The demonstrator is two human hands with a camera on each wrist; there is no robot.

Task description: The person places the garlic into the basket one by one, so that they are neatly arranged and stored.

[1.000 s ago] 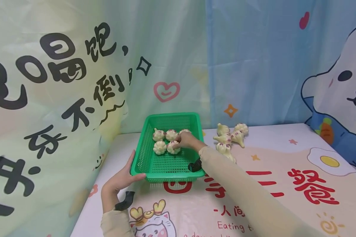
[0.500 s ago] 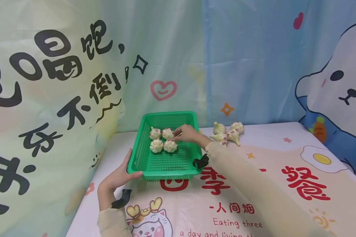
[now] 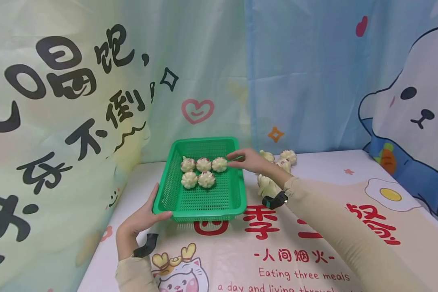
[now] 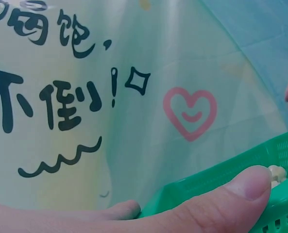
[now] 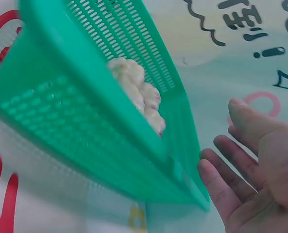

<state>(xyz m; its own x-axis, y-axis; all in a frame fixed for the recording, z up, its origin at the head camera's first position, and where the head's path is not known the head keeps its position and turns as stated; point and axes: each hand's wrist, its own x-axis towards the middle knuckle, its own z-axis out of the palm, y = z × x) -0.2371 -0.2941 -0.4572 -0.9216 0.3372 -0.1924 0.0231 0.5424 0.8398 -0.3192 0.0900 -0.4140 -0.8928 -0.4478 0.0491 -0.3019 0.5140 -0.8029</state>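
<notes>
In the head view a green plastic basket (image 3: 213,202) holds several garlic bulbs in two rows. My left hand (image 3: 142,217) grips its near left corner, with the thumb over the rim, as the left wrist view shows close up. Over the basket's right rim is my right hand (image 3: 250,159), its fingers loosely extended and holding nothing. The fingertips are right by the rightmost garlic bulb (image 3: 219,164) of the back row. In the right wrist view the empty right hand (image 5: 260,165) stands beside the basket's rim (image 5: 134,126), palm visible.
To the right of the basket lie several more garlic bulbs (image 3: 267,186), partly hidden behind the right hand and wrist. A printed curtain (image 3: 306,81) hangs close behind the table (image 3: 328,168), and another panel closes off the left side.
My right hand has released a garlic bulb at the right end of the back row and drawn back to the right, over the rim. The left hand stays at the basket corner.
</notes>
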